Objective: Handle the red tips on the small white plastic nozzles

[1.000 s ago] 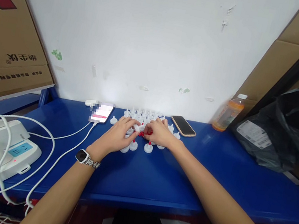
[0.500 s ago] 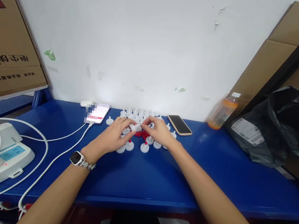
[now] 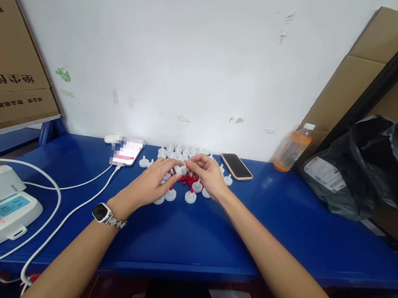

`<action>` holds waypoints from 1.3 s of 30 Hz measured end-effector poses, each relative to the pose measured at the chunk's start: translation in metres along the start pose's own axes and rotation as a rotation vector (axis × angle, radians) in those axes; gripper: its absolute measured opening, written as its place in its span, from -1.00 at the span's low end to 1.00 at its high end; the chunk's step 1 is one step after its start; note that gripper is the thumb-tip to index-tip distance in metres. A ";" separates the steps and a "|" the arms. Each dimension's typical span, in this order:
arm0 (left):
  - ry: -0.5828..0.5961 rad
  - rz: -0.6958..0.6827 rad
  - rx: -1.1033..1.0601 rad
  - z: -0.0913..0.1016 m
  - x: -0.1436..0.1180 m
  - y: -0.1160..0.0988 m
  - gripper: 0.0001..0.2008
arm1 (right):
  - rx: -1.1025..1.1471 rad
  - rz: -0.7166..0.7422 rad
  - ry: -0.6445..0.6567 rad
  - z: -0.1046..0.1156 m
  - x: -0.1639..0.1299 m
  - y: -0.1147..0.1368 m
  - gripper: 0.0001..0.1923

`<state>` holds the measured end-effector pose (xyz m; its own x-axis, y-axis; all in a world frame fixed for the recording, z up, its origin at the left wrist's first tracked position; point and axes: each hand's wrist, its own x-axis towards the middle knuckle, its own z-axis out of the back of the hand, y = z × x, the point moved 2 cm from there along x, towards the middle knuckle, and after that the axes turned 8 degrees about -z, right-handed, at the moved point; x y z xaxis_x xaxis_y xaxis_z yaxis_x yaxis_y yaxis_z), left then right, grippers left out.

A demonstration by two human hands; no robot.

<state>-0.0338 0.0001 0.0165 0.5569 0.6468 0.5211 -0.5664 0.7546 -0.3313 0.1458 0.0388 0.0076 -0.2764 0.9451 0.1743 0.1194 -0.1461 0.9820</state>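
Observation:
My left hand [image 3: 150, 179], with a watch on its wrist, holds a white nozzle cap [image 3: 180, 169] between thumb and fingers above the table. My right hand [image 3: 210, 174] is pinched closed at the tip of that cap; whatever its fingertips grip is too small and covered to make out. Below the hands lies a pile of small red tip caps [image 3: 188, 181]. White nozzle caps stand around it, several in rows behind the hands. Near the front, one nozzle cap [image 3: 190, 197] and another to its left [image 3: 170, 195] carry red tips.
A lit phone [image 3: 129, 152] on a charging cable lies left, a dark phone [image 3: 236, 166] right. A power strip [image 3: 24, 210] with looping white cables occupies the left. An orange drink bottle [image 3: 293, 148] and a black plastic bag [image 3: 365, 168] stand right, on the blue table [image 3: 186, 244].
My right fingers have closed in on the tip of the white nozzle cap in my left hand. The whole view has shifted slightly; the other things stay in place.

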 end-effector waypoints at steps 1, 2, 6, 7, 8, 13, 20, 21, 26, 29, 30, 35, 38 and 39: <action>-0.001 -0.011 -0.002 -0.001 0.000 -0.001 -0.63 | 0.034 -0.007 -0.014 0.000 0.000 -0.001 -0.58; -0.004 -0.020 -0.004 -0.002 0.000 -0.002 -0.63 | 0.068 -0.012 -0.029 -0.001 0.000 -0.002 -0.57; -0.034 -0.034 -0.028 -0.008 0.001 -0.002 -0.61 | 0.173 0.000 -0.073 -0.005 0.001 -0.004 -0.55; -0.045 -0.040 -0.030 -0.010 0.001 -0.002 -0.60 | 0.184 0.011 -0.074 -0.006 0.001 -0.003 -0.56; -0.053 -0.050 -0.029 -0.011 0.001 -0.001 -0.60 | 0.188 0.023 -0.073 -0.007 0.000 -0.002 -0.56; -0.062 -0.083 -0.025 -0.016 0.002 0.000 -0.60 | 0.131 0.066 -0.079 -0.009 -0.003 0.005 -0.55; -0.071 -0.072 -0.079 -0.016 0.002 -0.004 -0.56 | 0.020 0.130 -0.070 -0.006 -0.005 0.011 -0.56; -0.071 -0.060 -0.085 -0.014 0.002 -0.003 -0.55 | -0.014 0.151 -0.072 -0.005 -0.005 0.011 -0.58; -0.058 0.054 -0.067 -0.002 -0.001 0.008 -0.52 | -0.370 0.251 -0.105 0.003 -0.007 0.012 -0.77; 0.068 0.040 -0.036 0.004 -0.003 0.013 -0.70 | -0.595 0.252 -0.047 0.005 -0.011 0.010 -0.88; 0.107 0.039 -0.027 0.006 -0.003 0.014 -0.74 | -0.648 0.249 -0.015 0.004 -0.012 0.008 -0.90; 0.147 0.068 -0.027 0.011 -0.003 0.015 -0.82 | -0.859 0.233 0.119 -0.003 -0.015 0.001 -0.95; 0.138 0.073 -0.033 0.010 -0.004 0.016 -0.82 | -0.920 0.236 0.166 -0.006 -0.015 -0.002 -0.96; 0.132 0.067 -0.028 0.010 -0.005 0.017 -0.81 | -0.916 0.233 0.169 -0.006 -0.015 -0.002 -0.97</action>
<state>-0.0519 0.0087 0.0165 0.5946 0.7035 0.3893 -0.5891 0.7107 -0.3846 0.1443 0.0226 0.0037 -0.4823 0.8192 0.3103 -0.5828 -0.5645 0.5846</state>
